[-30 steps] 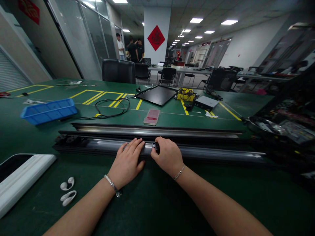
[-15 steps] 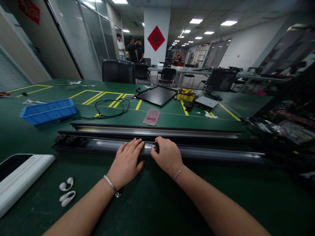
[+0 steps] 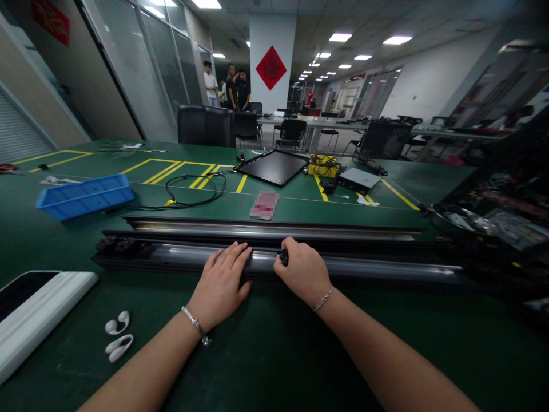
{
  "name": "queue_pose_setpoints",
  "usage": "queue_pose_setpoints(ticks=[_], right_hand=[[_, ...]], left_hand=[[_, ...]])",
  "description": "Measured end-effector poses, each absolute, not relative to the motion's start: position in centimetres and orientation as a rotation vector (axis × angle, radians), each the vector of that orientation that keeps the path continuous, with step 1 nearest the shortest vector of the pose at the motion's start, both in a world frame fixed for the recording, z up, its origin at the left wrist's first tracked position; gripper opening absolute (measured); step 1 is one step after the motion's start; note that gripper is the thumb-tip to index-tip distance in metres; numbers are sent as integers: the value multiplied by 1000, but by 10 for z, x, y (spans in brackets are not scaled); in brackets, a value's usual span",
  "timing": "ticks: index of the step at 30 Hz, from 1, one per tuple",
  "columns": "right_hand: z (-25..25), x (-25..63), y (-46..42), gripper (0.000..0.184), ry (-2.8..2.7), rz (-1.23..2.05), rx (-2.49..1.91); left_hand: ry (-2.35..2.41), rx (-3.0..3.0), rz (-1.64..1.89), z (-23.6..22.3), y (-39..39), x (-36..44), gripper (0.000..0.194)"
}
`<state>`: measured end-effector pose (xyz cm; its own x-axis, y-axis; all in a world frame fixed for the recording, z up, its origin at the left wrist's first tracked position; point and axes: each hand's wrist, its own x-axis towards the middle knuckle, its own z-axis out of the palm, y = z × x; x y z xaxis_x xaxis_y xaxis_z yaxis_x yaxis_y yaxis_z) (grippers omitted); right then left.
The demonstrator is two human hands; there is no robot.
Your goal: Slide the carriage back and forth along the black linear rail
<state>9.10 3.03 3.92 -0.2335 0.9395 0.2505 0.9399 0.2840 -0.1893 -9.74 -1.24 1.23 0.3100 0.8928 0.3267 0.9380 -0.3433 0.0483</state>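
A long black rail (image 3: 369,268) with a shiny, smooth channel lies across the green table in front of me. My left hand (image 3: 223,283) rests flat on it, fingers stretched out and slightly apart. Just to the right, my right hand (image 3: 305,272) pinches a small black piece (image 3: 283,257) against the channel; the fingers cover most of it, so its kind is unclear. Behind runs a second, similar rail (image 3: 197,230), parallel and untouched. Dark fittings (image 3: 124,245) sit at the near rail's left end.
A blue bin (image 3: 86,197) and a looped black cable (image 3: 195,203) lie at back left. White earbuds (image 3: 120,348) and a white device (image 3: 47,317) are at near left. Farther back are a black panel (image 3: 274,166), a yellow box (image 3: 323,166) and a grey box (image 3: 359,179). Dark equipment crowds the right.
My right hand has slid a little to the right along the rail with the small black piece. The left hand has stayed in place.
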Motion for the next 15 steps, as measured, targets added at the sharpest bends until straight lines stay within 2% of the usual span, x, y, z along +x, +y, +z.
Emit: queue_pose_setpoints(ticks=[9,15], right_hand=[[45,105,30,18,-2259,-107,-1746],[47,104,32,19,-2343,23,-1829]], left_hand=[[-1717,-2418,-464,12,-12,-97,59],[-1721,-2420,-458,12,-13,-97,58]])
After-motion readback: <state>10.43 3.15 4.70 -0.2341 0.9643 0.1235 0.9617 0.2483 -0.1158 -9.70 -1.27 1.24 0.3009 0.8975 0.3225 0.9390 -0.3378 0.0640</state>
